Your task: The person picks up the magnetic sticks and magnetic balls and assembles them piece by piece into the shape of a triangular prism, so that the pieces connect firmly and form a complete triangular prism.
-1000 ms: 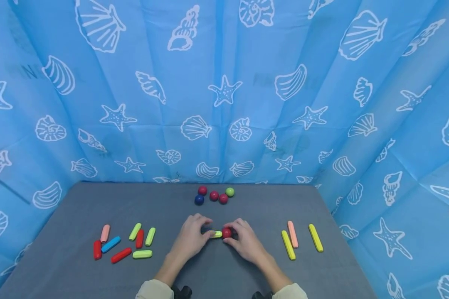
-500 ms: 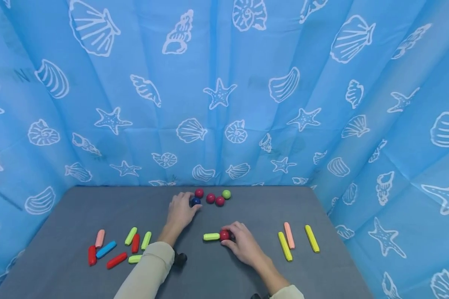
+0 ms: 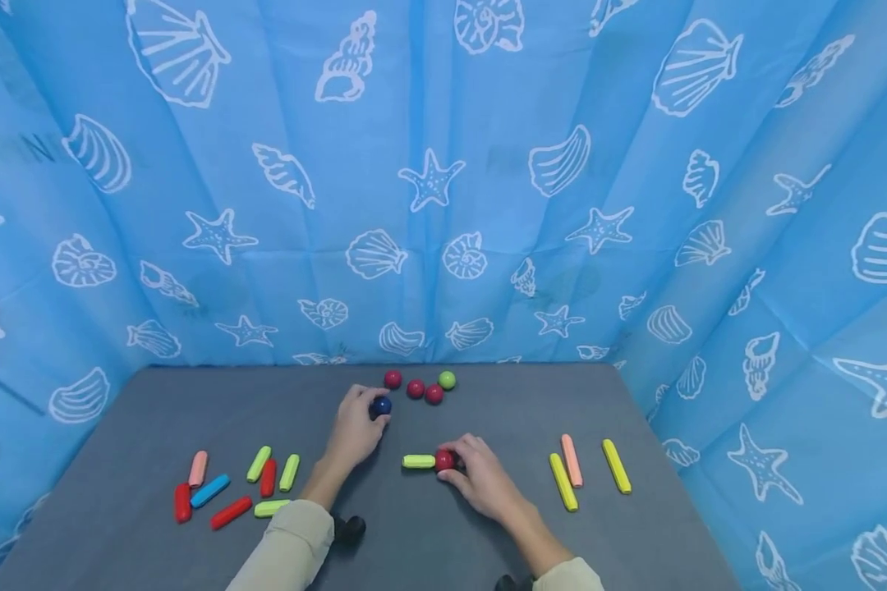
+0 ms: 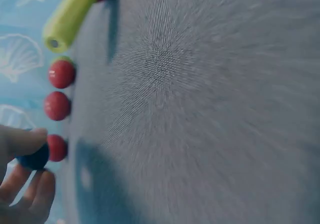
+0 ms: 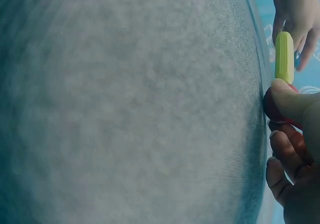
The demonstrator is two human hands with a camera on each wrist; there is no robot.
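My left hand point(image 3: 356, 428) pinches a dark blue ball point(image 3: 381, 405) between thumb and fingers, just in front of the balls at the back. In the left wrist view the blue ball point(image 4: 34, 159) shows between the thumb and fingertips. My right hand point(image 3: 480, 476) holds a red ball point(image 3: 444, 460) by its sides on the table. A yellow-green stick point(image 3: 418, 462) lies lengthwise with one end against that red ball. From the right wrist, the thumb covers part of the red ball point(image 5: 274, 106), and the green stick point(image 5: 284, 58) extends beyond it.
Several red balls point(image 3: 415, 389) and a green ball point(image 3: 447, 380) sit near the back edge. On the left lie several short sticks, among them a blue one point(image 3: 210, 491) and a red one point(image 3: 231, 513). Yellow sticks point(image 3: 617, 466) and a pink stick point(image 3: 572, 460) lie right.
My left hand let go of the green stick, reached to the back and took the blue ball, drawing it slightly toward me, apart from the red one. The right hand stays on its red ball.
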